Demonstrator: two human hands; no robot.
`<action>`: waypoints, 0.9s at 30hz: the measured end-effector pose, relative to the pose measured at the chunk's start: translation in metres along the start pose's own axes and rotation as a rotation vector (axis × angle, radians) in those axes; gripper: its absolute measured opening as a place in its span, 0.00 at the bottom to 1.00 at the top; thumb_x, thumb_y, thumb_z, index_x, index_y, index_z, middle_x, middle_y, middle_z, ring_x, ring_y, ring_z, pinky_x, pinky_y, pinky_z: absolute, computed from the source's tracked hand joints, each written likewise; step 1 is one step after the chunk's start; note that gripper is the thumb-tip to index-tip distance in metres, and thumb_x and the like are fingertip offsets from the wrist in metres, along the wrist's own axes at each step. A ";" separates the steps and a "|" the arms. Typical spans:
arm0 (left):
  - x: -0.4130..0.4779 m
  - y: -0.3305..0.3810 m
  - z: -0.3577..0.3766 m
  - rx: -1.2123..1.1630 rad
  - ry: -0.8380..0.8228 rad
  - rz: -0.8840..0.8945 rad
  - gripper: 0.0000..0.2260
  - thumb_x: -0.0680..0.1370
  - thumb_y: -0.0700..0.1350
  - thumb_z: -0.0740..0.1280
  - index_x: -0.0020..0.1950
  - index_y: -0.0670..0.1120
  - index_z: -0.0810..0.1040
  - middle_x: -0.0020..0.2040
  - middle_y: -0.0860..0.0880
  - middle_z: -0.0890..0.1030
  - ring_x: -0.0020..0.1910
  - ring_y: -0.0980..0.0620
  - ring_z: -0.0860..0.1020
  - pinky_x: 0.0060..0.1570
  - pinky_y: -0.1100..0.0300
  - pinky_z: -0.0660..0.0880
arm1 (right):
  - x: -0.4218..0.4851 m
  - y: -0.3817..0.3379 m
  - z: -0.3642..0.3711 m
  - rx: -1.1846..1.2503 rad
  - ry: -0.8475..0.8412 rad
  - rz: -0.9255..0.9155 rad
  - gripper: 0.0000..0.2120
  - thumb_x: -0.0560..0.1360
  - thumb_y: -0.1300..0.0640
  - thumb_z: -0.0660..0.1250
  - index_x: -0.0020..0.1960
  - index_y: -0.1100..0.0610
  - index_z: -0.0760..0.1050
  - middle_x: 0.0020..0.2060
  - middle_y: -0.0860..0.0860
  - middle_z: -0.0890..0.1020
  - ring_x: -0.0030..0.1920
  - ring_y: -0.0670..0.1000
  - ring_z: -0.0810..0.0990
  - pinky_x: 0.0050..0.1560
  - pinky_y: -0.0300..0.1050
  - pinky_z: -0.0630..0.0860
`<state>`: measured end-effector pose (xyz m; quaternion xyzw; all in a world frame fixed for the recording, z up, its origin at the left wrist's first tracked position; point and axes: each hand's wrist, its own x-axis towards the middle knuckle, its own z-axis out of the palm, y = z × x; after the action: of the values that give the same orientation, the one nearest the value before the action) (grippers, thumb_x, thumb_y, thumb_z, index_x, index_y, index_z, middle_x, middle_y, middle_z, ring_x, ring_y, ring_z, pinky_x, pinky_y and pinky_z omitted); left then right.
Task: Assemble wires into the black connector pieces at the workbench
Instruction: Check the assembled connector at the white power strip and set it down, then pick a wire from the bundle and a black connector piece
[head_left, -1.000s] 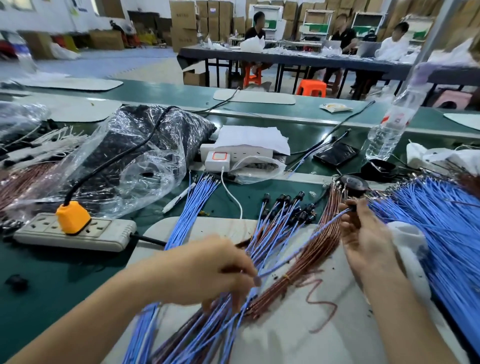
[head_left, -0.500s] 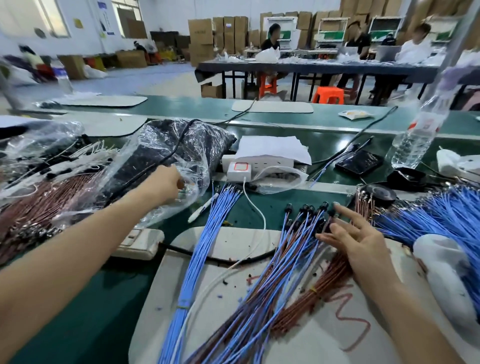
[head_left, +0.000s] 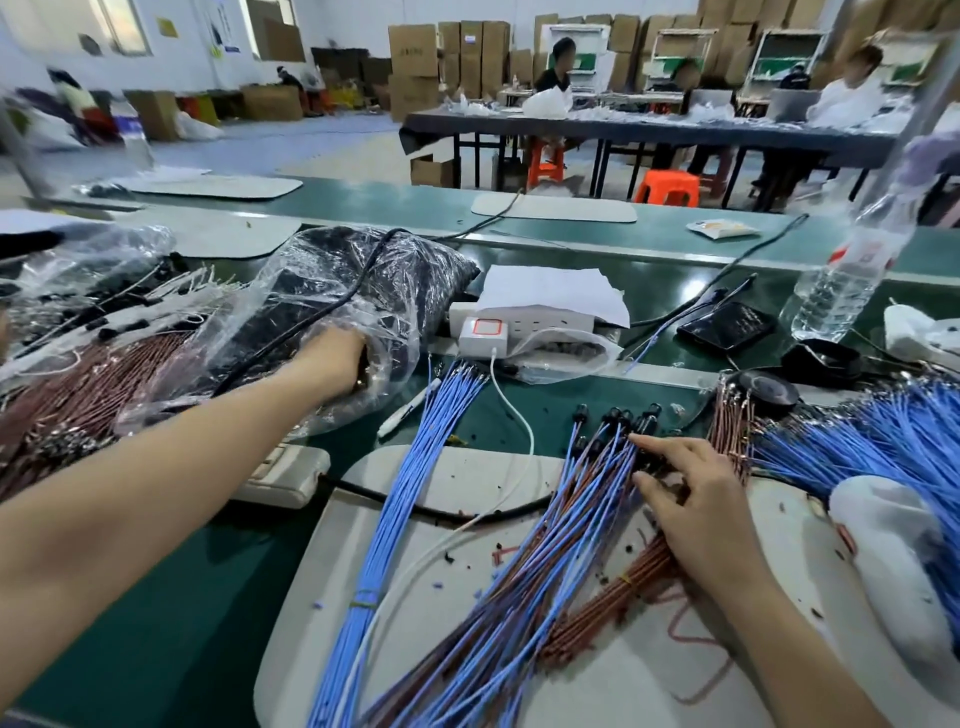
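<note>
My left hand (head_left: 337, 358) reaches into the mouth of a clear plastic bag (head_left: 332, 296) filled with small black connector pieces; its fingers are hidden inside the bag. My right hand (head_left: 691, 493) rests with spread fingers on a fan of blue and brown wires (head_left: 561, 545) tipped with black connectors (head_left: 623, 418), lying on a white mat (head_left: 415, 519). A separate bundle of bare blue wires (head_left: 410, 483) lies to the left of that fan. A brown wire bundle (head_left: 618, 603) runs under my right wrist.
A white power strip (head_left: 285, 473) sits under my left forearm, another one with a paper sheet (head_left: 524, 325) behind. A big heap of blue wires (head_left: 872, 441) fills the right. A water bottle (head_left: 852, 270), a phone (head_left: 727, 325) and brown wires (head_left: 67, 395) at left.
My left hand has gone deeper into the bag's opening. My right hand has settled flatter on the finished wires, its fingers closer to the black connector tips. The view has shifted left.
</note>
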<state>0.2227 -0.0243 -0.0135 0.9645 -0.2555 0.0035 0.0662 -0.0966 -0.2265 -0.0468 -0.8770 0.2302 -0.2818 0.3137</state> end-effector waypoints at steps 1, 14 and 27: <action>-0.002 0.001 -0.004 0.021 -0.033 0.005 0.14 0.75 0.30 0.59 0.59 0.38 0.75 0.50 0.39 0.79 0.43 0.45 0.77 0.43 0.53 0.76 | 0.000 0.000 0.000 -0.005 0.003 -0.002 0.17 0.74 0.66 0.69 0.62 0.56 0.78 0.53 0.54 0.77 0.57 0.51 0.69 0.47 0.16 0.60; -0.062 0.059 -0.049 -0.088 -0.056 0.241 0.13 0.79 0.44 0.57 0.37 0.43 0.76 0.37 0.46 0.78 0.35 0.50 0.75 0.34 0.61 0.69 | -0.001 0.000 0.001 0.002 0.067 0.086 0.11 0.74 0.64 0.69 0.56 0.57 0.81 0.57 0.53 0.75 0.61 0.54 0.73 0.67 0.52 0.69; -0.088 0.051 0.012 -0.319 -0.066 0.149 0.12 0.76 0.49 0.68 0.35 0.46 0.74 0.31 0.52 0.76 0.35 0.51 0.75 0.33 0.60 0.67 | -0.003 -0.011 0.001 0.077 0.241 0.097 0.10 0.75 0.65 0.68 0.53 0.55 0.80 0.55 0.48 0.74 0.59 0.51 0.73 0.60 0.36 0.64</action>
<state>0.1208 -0.0267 -0.0220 0.9198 -0.3254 -0.0640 0.2097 -0.0959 -0.2163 -0.0410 -0.8120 0.2974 -0.3781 0.3306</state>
